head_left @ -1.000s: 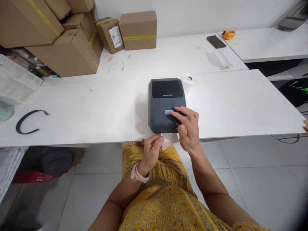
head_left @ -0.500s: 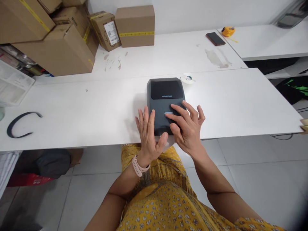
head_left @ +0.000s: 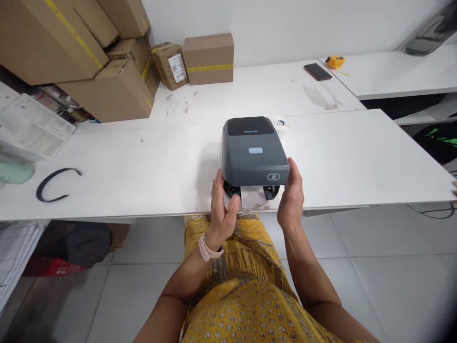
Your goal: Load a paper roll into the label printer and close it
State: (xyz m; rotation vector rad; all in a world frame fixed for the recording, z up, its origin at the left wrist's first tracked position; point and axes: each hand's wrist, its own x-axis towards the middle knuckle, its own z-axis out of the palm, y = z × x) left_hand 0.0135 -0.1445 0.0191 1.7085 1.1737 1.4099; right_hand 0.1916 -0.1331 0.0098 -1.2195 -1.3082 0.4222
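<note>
A dark grey label printer (head_left: 255, 164) sits near the table's front edge, its lid raised at the front. Below the lid, black inner parts and a strip of white paper (head_left: 253, 197) show. My left hand (head_left: 222, 207) holds the lid's left front corner, thumb standing apart in front. At the right front corner, my right hand (head_left: 292, 200) grips the lid's side, its fingers partly hidden behind it. Behind the printer lies a white roll (head_left: 281, 124), mostly covered by it.
Cardboard boxes (head_left: 209, 59) stand along the wall, with more stacked at the left. A black curved band (head_left: 53, 183) and a clear plastic bin (head_left: 39, 126) are on the left. A phone (head_left: 317, 71) and a yellow tape measure (head_left: 334, 62) lie at the back right.
The printer's lid has come up at the front, uncovering the inside and the paper. My right hand has moved from the top button to the right side; my left hand stays at the left.
</note>
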